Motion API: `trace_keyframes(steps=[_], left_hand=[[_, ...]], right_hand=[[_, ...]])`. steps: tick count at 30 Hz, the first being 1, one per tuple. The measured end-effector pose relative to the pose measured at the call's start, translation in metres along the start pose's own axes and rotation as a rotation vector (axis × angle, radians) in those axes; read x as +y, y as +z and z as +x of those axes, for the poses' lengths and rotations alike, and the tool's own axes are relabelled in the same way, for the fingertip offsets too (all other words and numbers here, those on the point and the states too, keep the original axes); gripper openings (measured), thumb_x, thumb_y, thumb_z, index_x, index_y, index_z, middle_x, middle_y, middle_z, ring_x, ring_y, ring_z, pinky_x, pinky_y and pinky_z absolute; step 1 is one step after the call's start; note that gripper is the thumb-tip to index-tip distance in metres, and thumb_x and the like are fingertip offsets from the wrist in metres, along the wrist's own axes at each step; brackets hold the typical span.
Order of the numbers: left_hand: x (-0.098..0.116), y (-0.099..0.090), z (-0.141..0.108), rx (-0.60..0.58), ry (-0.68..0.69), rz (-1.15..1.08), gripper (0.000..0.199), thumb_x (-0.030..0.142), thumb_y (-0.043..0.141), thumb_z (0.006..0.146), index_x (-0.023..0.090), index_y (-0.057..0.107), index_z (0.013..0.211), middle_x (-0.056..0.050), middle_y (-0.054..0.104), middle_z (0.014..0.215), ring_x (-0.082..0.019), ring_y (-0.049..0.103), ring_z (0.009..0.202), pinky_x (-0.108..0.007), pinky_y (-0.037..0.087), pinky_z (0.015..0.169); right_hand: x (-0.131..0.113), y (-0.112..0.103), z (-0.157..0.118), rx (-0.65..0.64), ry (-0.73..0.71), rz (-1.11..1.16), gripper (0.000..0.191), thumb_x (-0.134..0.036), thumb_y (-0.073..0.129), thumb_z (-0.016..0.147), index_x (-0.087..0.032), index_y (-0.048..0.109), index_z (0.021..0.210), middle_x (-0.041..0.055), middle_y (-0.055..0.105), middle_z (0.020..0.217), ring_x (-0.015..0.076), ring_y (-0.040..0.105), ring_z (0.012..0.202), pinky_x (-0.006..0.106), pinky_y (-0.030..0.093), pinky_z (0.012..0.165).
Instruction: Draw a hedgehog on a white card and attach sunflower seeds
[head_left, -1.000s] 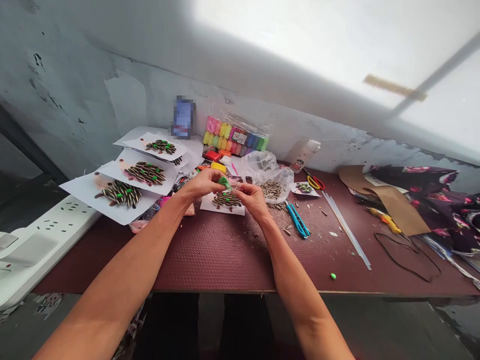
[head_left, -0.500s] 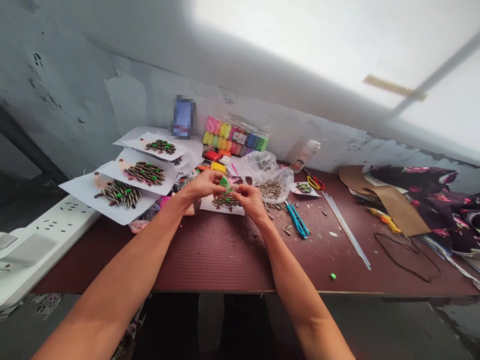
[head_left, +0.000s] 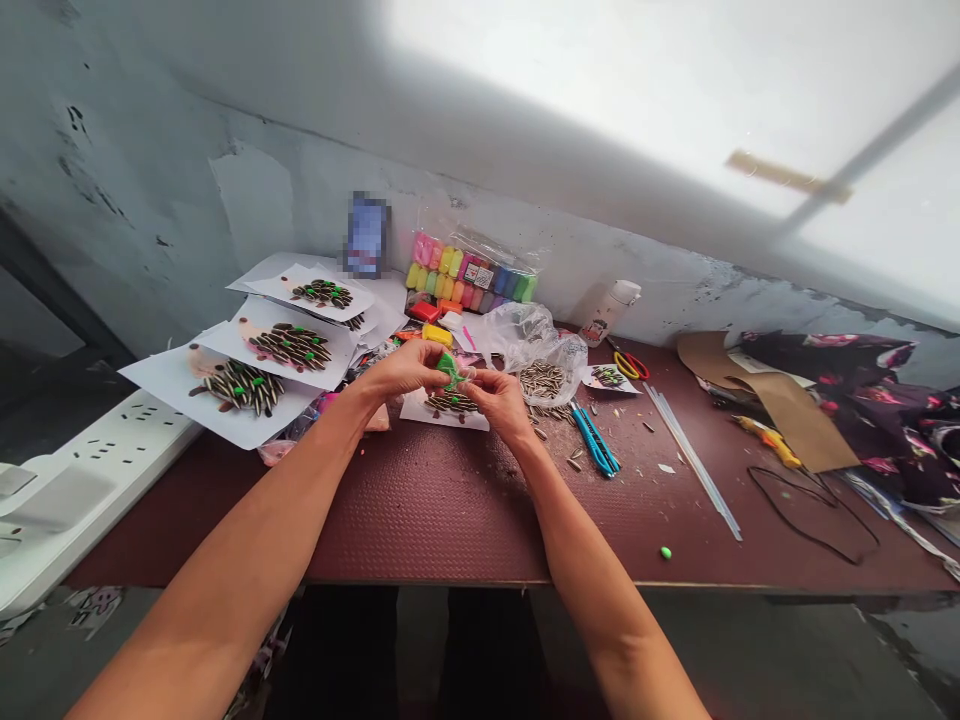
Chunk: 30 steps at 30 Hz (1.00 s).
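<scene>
Between my two hands is a green packet (head_left: 450, 368) with a clear wrapper, held above the table. My left hand (head_left: 411, 368) pinches its left side, and my right hand (head_left: 496, 396) pinches the wrapper on its right. Just below them lies a white card (head_left: 469, 418) with dark striped seeds and green bits on it, partly hidden by my fingers. A clear plastic bag (head_left: 525, 335) and a pile of striped seeds (head_left: 541, 380) are to the right of my right hand.
Seed-covered hedgehog pictures (head_left: 289, 345) overlap at the left beside a white power strip (head_left: 120, 450). Coloured clay packs (head_left: 472, 275) lean at the back. Rightward are a blue cutter (head_left: 594, 438), scissors (head_left: 630, 364), a bottle (head_left: 609, 312), clear sticks (head_left: 694, 460) and a glue gun (head_left: 776, 442).
The green packet and my fingers have shifted very slightly; more green shows between my hands. Both hands keep their hold, and the things on the table look unmoved.
</scene>
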<state>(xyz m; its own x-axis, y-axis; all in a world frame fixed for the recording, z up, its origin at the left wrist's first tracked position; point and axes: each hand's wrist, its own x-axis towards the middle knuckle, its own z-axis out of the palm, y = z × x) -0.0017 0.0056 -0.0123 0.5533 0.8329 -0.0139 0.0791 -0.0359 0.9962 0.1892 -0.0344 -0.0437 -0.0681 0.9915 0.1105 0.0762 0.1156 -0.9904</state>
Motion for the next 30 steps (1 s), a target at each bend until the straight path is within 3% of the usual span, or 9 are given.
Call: trace_keyframes(steps=[8,14,21,30], left_hand=[[-0.001,0.004,0.001,0.018,-0.013,-0.092,0.022,0.004,0.075,0.067,0.013,0.063,0.084,0.002,0.066,0.067,-0.009,0.06,0.056,-0.021,0.05,0.054],[-0.002,0.003,0.003,0.011,-0.007,-0.061,0.015,0.015,0.08,0.072,0.013,0.067,0.081,-0.001,0.068,0.068,-0.011,0.065,0.058,-0.02,0.05,0.052],[-0.006,0.007,0.01,0.087,0.016,-0.025,0.013,0.009,0.079,0.07,0.012,0.066,0.071,0.001,0.064,0.062,-0.009,0.059,0.051,-0.021,0.05,0.05],[-0.004,0.002,0.009,0.245,0.013,-0.112,0.014,0.009,0.077,0.072,0.013,0.065,0.076,0.001,0.065,0.065,-0.01,0.063,0.052,-0.019,0.045,0.046]], right_hand=[[-0.003,-0.001,-0.001,0.007,-0.039,-0.06,0.029,-0.045,0.08,0.065,-0.018,0.073,0.072,-0.0014,0.062,0.063,0.0105,0.046,0.057,0.023,0.035,0.054],[0.002,-0.002,0.0,0.081,-0.11,-0.219,0.024,-0.042,0.074,0.069,-0.019,0.073,0.072,-0.0013,0.06,0.064,0.0104,0.041,0.056,0.024,0.032,0.054],[0.001,0.0,-0.002,0.077,-0.152,-0.282,0.027,-0.046,0.071,0.074,-0.019,0.072,0.074,-0.0028,0.056,0.062,0.0095,0.036,0.054,0.024,0.027,0.052],[-0.006,0.007,-0.007,0.187,-0.215,-0.173,0.031,-0.051,0.071,0.081,-0.02,0.072,0.086,-0.0008,0.064,0.074,0.0111,0.043,0.06,0.024,0.038,0.057]])
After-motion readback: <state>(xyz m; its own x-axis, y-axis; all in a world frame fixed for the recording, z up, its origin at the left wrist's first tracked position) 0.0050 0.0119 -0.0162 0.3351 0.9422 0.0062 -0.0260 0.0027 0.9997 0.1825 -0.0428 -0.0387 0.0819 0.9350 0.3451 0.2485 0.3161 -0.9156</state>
